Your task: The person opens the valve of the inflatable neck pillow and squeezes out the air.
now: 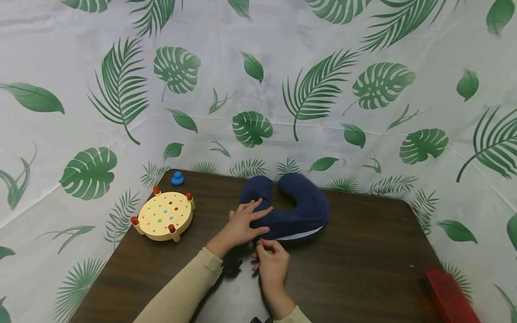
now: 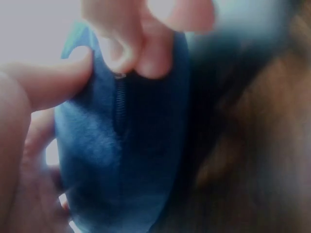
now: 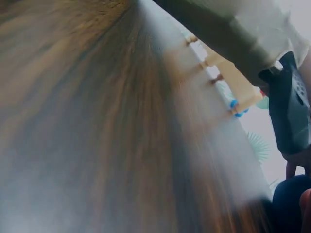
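A navy U-shaped neck pillow point(image 1: 308, 208) lies near the back of the table. White shows in a long slit point(image 1: 300, 235) along its near edge. Across the pillow's left part rests my left hand point(image 1: 241, 224), fingers spread and fairly straight, the thumb point(image 2: 68, 80) pressing the fabric beside the zipper point(image 2: 120, 104). At the near edge, my right hand point(image 1: 273, 264) pinches the zipper pull between thumb and forefinger. Most of the pull is hidden by those fingertips, with a bit of metal slider point(image 2: 120, 75) peeking out below them in the left wrist view.
On the left stands a round yellow pegboard point(image 1: 165, 217) with red-topped legs and coloured pegs. Behind it sits a small blue knobbed piece point(image 1: 177, 178). A red object point(image 1: 450, 294) lies at the right edge. Leaf-printed white cloth point(image 1: 218, 89) encloses the dark wooden table point(image 1: 363, 260).
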`<state>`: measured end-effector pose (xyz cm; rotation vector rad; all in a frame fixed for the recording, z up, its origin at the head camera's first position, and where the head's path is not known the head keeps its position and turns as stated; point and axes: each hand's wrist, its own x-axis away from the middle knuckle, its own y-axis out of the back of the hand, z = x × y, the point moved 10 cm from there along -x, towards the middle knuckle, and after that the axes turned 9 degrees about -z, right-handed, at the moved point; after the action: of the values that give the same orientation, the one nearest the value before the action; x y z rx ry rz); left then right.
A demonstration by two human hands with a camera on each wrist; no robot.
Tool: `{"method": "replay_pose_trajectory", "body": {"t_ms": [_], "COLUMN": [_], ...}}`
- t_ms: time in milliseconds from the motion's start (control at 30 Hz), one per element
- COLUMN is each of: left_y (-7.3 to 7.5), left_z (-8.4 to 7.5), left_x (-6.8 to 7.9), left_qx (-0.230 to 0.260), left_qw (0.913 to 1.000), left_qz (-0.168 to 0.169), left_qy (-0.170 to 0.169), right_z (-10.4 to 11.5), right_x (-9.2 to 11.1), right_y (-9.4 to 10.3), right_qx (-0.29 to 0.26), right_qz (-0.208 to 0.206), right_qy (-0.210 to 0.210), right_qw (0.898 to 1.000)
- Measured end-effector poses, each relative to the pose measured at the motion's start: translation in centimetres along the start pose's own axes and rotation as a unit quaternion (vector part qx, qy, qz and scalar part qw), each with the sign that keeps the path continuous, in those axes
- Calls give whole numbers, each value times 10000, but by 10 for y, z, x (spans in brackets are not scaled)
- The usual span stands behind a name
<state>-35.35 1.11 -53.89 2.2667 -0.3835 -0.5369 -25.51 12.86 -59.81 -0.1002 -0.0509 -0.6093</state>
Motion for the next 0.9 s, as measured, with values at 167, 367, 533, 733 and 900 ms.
{"method": "replay_pose_trajectory", "body": {"t_ms": [167,367,533,733,900], "left_y": [0,-1,1,-3,-9], "left_z": [0,-6,-10,-7,-6], "left_x": [-2,-1,0,4,4], "left_qx": [14,-26,-156,-140,-31], "left_qw": [10000,10000,9998,9998,9998], "left_qz": [41,-31,-107,-67,77], "left_qy": [4,-18,-58,81,183], "right_z": [0,-3,-3,7,34], "right_x": [0,0,-3,-7,-19], "right_y": [-8,-17,-19,-19,-14], "right_qx": [337,768,817,994,1806], "right_qz": [-36,294,546,1612,3285], "right_qy": [165,282,217,-164,-498], "right_qw": [9993,9962,9949,9818,9257]}}
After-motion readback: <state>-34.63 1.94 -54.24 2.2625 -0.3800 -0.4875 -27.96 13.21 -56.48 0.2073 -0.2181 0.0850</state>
